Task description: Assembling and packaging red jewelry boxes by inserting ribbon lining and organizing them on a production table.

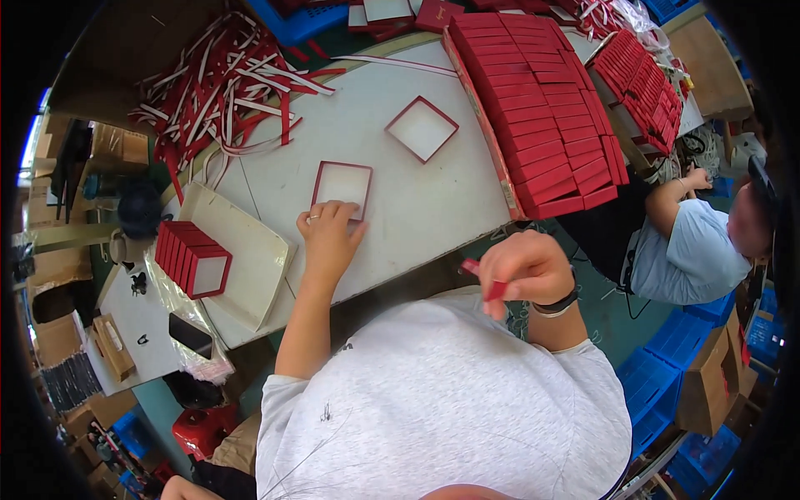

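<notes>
My left hand (329, 237) rests at the near side of a shallow square box (321, 185) with red edges and a white inside. Its fingers curl over the near rim, with the thumb outside. Raised off the table edge, my right hand (533, 268) pinches a small red strip (498, 290). A red end (470, 266) also shows left of the fingers, and I cannot make out whether it is the same piece. Another shallow red-edged box (457, 127) lies farther back on the table (392, 237), turned on its corner.
A pile of red and white strips (221, 87) lies at the far left. Beside my left forearm, a cream tray (271, 287) holds a row of red boxes (190, 254). Stacked red boxes (533, 108) fill the right side. A person (687, 250) sits beyond them.
</notes>
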`<action>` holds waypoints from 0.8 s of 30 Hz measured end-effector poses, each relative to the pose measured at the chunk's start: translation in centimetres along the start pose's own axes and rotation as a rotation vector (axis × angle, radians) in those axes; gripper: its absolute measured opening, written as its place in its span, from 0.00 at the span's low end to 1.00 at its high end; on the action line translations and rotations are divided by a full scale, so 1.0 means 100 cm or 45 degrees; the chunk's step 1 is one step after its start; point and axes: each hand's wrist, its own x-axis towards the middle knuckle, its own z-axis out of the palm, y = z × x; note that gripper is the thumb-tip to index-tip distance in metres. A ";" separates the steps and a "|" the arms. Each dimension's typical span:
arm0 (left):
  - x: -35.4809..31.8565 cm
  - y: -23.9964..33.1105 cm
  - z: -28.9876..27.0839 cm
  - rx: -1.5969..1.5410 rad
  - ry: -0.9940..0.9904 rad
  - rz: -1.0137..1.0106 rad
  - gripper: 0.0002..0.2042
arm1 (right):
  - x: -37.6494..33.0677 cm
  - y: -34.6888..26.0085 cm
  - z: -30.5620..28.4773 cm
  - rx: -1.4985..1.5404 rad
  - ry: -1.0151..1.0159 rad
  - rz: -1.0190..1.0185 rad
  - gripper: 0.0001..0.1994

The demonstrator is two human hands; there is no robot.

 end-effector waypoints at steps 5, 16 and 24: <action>-0.008 -0.019 0.009 -1.371 -0.061 -0.599 0.14 | 0.002 -0.029 -0.027 0.309 -0.529 -0.764 0.03; -0.037 -0.009 -0.039 -3.344 -0.058 -0.457 0.17 | 0.012 -0.007 -0.020 -0.024 -0.226 -0.474 0.05; -0.049 -0.006 -0.042 -3.334 -0.089 -0.504 0.19 | 0.034 0.013 -0.011 -0.288 0.094 -0.138 0.03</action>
